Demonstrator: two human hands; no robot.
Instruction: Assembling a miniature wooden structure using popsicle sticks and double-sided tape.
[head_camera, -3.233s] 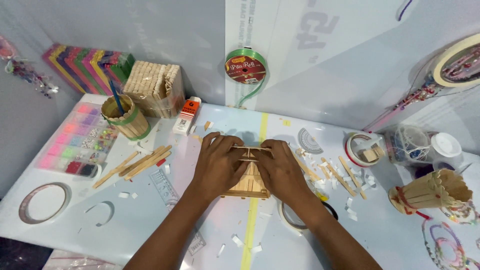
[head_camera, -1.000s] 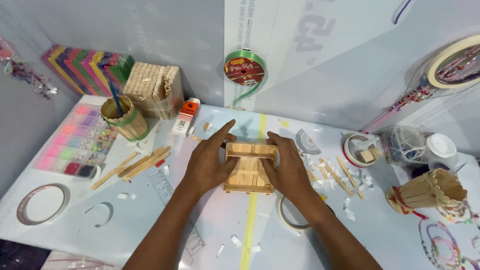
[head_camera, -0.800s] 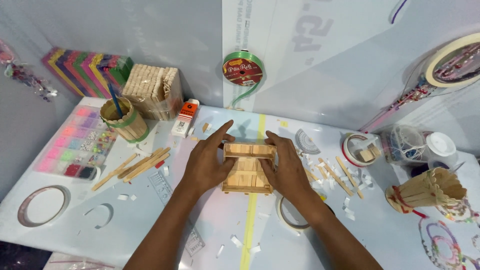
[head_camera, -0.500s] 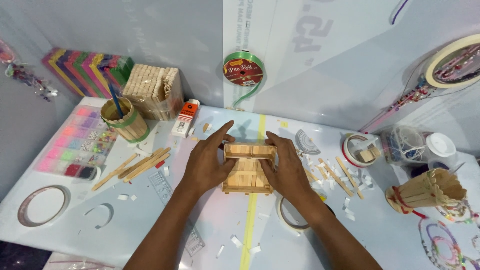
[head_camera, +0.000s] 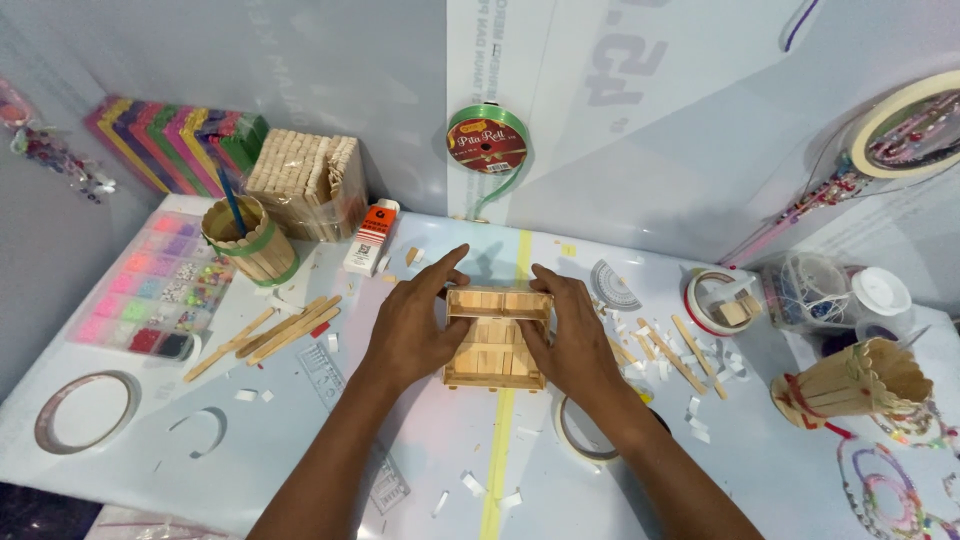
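Your fingers (head_camera: 436, 283) on the left hand (head_camera: 412, 328) are spread and pressed against the left side of the small craft-stick box (head_camera: 496, 338), the forefinger reaching up past its far left corner, while the right hand (head_camera: 573, 335) wraps the right side with its thumb laid across the box's top slats; both hands are clamped on the box between them. The box sits on the white table (head_camera: 300, 440) at the centre of your view, right over the yellow tape line (head_camera: 497, 470) that runs from 12 o'clock to 6 o'clock. At 9 o'clock of the box lies a loose bundle of plain craft sticks (head_camera: 270, 332), and beyond it a tray of coloured beads (head_camera: 155, 290). At 10 o'clock stand a stick-built cup (head_camera: 250, 245) holding a blue brush, a stacked block of sticks (head_camera: 305, 185) and a white glue bottle with an orange cap (head_camera: 371, 235). A green ribbon spool (head_camera: 487, 140) hangs on the wall at 12 o'clock. More loose sticks (head_camera: 670, 350) are scattered at 3 o'clock, with a flared stick basket (head_camera: 850, 385) further out at 4 o'clock. A tape roll (head_camera: 572, 440) lies just under your right wrist, and another roll (head_camera: 85, 410) rests at 8 o'clock
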